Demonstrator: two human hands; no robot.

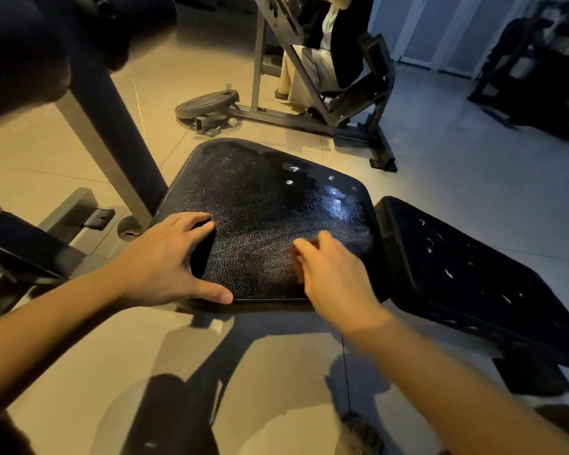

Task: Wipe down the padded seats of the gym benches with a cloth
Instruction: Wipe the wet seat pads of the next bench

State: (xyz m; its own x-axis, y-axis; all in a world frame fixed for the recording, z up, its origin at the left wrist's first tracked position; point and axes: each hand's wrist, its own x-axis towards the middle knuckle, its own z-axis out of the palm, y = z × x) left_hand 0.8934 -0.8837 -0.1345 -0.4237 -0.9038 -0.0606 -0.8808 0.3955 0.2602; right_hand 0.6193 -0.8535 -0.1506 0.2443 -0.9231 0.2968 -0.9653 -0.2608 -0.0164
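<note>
The left grip (165, 261) is laid released, fingers spread, on the near left corner of the black padded seat (263, 205); the right grip (329, 274) is set on the seat's near middle, blurred; whether it is clenched on anything cannot be told; pale droplets (289, 182) are scattered over the seat's far right; the back pad (467, 270) lies just beside it.

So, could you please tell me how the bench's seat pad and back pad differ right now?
The seat pad has the left hand resting on it and the blurred right hand over it; no hand is at the back pad. The seat pad shows white marks only near its far right corner; the back pad has them scattered along its length. Both are black and padded.
</note>
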